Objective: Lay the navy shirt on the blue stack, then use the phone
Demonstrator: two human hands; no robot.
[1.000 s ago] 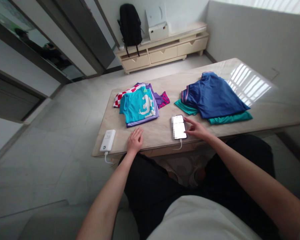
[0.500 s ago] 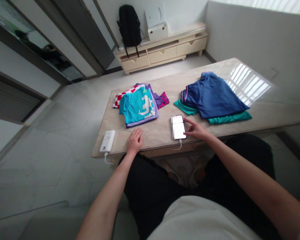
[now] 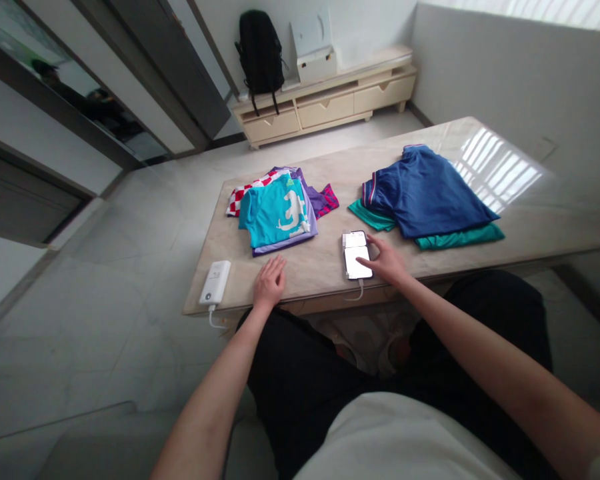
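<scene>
Now right hand (image 3: 387,261) on phone (image 3: 356,255), left hand (image 3: 269,283) flat on table (image 3: 330,270).

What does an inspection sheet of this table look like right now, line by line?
Surface: glossy beige table, sunlight patch at far right.
Things in hand: phone, screen lit, lying flat.
Clutter: folded shirt pile; blue shirt over a green one; white power bank.
Hands: left hand flat on the table; right hand touching the phone's right edge.
Cables: white cable from the phone; another from the power bank.
Surroundings: backpack on a low cabinet.
</scene>
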